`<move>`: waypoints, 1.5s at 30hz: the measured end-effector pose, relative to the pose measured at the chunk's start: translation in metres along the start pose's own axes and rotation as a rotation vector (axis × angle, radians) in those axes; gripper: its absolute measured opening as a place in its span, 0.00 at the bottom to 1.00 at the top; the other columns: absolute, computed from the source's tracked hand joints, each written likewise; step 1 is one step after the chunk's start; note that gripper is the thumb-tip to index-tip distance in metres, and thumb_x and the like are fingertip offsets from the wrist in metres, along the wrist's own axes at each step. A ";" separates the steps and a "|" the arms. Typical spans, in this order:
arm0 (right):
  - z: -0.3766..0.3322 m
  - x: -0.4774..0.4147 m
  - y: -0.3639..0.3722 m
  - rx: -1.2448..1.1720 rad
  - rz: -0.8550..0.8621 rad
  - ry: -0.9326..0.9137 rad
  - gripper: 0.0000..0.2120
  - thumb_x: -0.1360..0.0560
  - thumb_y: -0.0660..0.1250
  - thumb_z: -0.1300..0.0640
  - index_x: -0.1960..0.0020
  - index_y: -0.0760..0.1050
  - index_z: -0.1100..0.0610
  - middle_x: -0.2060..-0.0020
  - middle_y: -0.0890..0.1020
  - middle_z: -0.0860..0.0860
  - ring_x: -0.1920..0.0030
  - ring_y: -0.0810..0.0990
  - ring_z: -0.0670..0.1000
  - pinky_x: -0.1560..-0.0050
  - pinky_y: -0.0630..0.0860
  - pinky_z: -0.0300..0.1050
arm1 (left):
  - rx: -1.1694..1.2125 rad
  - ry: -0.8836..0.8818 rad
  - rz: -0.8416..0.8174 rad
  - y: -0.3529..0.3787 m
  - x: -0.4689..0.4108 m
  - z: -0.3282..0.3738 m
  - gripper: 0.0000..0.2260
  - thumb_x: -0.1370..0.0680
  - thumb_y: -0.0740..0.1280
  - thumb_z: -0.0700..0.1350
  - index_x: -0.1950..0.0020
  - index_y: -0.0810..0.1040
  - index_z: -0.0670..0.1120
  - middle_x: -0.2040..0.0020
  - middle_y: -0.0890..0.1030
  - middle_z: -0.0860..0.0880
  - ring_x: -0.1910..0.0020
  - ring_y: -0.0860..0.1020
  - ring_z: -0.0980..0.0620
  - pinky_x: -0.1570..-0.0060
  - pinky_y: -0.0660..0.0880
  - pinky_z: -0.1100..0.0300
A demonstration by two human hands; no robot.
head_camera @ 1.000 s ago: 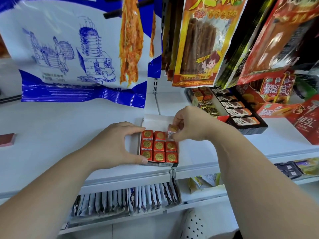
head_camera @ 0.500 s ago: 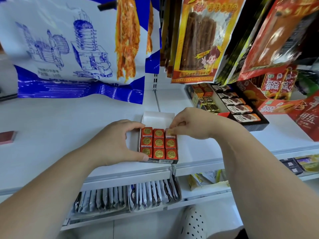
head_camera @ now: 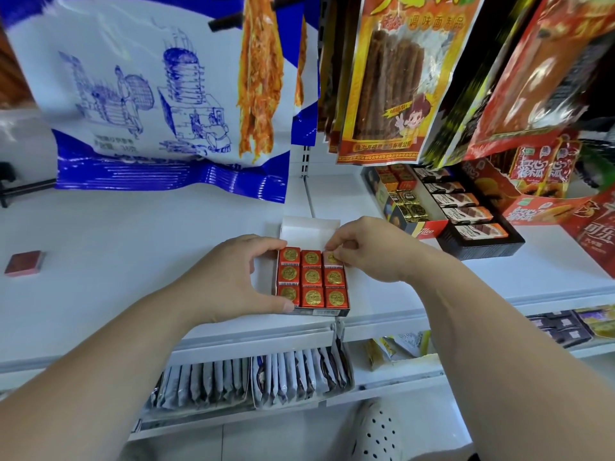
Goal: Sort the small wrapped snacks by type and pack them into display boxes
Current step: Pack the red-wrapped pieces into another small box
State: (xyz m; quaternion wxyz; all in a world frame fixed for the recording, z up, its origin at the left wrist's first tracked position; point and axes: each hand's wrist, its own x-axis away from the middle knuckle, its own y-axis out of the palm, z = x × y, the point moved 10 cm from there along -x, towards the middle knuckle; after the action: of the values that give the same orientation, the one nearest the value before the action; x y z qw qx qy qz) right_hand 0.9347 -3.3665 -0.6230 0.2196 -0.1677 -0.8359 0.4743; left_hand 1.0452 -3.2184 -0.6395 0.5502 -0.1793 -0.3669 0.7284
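From the head view, I have the small display box (head_camera: 312, 312) sitting on the white shelf (head_camera: 133, 261), near its front edge and roughly in the middle of the scene. It holds three rows of three red wrapped snacks (head_camera: 312, 277), each with a gold seal on top, packed touching one another. The white lid flap (head_camera: 309, 229) stands up at the far side.

My left hand (head_camera: 229, 281) is curled around the left wall of the box, thumb at the near corner and fingers at the far corner, bracing it rather than lifting. My right hand (head_camera: 369, 254) is at the far right corner, thumb and forefinger pinched on the far-right snack (head_camera: 332, 258), which sits in its slot, perhaps not quite level with its neighbours.

I judge these pieces light and rigid enough to hold their square shape, but the foil looks slick, so I would take each by two opposite sides, not the top, and press down gently to avoid denting the wrap. The card box looks thin and will slide on this smooth shelf unless held.

A loose red packet (head_camera: 24, 262) lies far to the left; a black tray (head_camera: 479, 244) of other snacks sits to the right.
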 end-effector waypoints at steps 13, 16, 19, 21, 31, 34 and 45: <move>-0.128 -0.029 0.046 0.142 0.236 -0.177 0.21 0.24 0.63 0.37 0.38 0.78 0.48 0.50 0.79 0.49 0.48 0.78 0.52 0.49 0.76 0.48 | -0.293 -0.225 0.572 -0.122 0.071 -0.106 0.19 0.25 0.71 0.55 0.36 0.78 0.50 0.38 0.77 0.48 0.41 0.74 0.43 0.41 0.73 0.52; -0.164 -0.040 0.068 0.193 0.197 -0.231 0.22 0.24 0.62 0.37 0.36 0.76 0.47 0.46 0.79 0.50 0.44 0.76 0.52 0.44 0.76 0.50 | -0.436 -0.376 0.673 -0.152 0.102 -0.146 0.19 0.24 0.69 0.50 0.34 0.78 0.49 0.35 0.76 0.44 0.40 0.71 0.37 0.41 0.71 0.47; -0.190 -0.046 0.084 0.199 0.171 -0.261 0.21 0.23 0.61 0.38 0.35 0.75 0.47 0.44 0.78 0.49 0.42 0.75 0.52 0.42 0.74 0.50 | -0.533 -0.539 0.600 -0.164 0.120 -0.189 0.22 0.23 0.65 0.48 0.28 0.72 0.49 0.29 0.71 0.44 0.37 0.68 0.34 0.39 0.70 0.44; -0.202 -0.048 0.096 0.198 0.142 -0.282 0.21 0.22 0.61 0.38 0.35 0.75 0.47 0.43 0.78 0.49 0.42 0.74 0.52 0.42 0.73 0.49 | -0.529 -0.599 0.518 -0.162 0.123 -0.207 0.23 0.21 0.62 0.47 0.25 0.68 0.49 0.27 0.69 0.46 0.35 0.67 0.35 0.37 0.68 0.45; -0.208 -0.045 0.105 0.088 0.141 -0.360 0.18 0.23 0.65 0.41 0.37 0.77 0.48 0.46 0.78 0.47 0.44 0.75 0.50 0.43 0.73 0.46 | -0.022 -0.437 0.599 -0.157 0.117 -0.189 0.13 0.23 0.70 0.46 0.39 0.80 0.45 0.45 0.81 0.46 0.48 0.78 0.47 0.47 0.70 0.61; -0.210 -0.038 0.087 -0.029 0.191 -0.409 0.19 0.24 0.69 0.45 0.35 0.76 0.48 0.45 0.78 0.46 0.45 0.75 0.47 0.44 0.73 0.42 | 0.326 -0.353 0.609 -0.144 0.109 -0.158 0.09 0.23 0.70 0.47 0.43 0.81 0.49 0.52 0.84 0.50 0.54 0.81 0.51 0.50 0.74 0.59; -0.193 0.009 0.016 -0.264 0.361 -0.562 0.18 0.33 0.79 0.51 0.44 0.82 0.50 0.58 0.80 0.42 0.58 0.78 0.46 0.59 0.69 0.31 | 1.006 -0.249 0.321 -0.076 0.074 -0.052 0.14 0.19 0.64 0.47 0.50 0.81 0.36 0.59 0.83 0.38 0.64 0.79 0.44 0.60 0.77 0.53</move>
State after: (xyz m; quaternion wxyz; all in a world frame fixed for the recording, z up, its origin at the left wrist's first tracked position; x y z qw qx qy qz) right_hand 1.0293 -3.2152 -0.5474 -0.1296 -0.2027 -0.8745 0.4212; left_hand 1.1062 -3.1219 -0.6080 0.4025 0.1399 -0.0033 0.9047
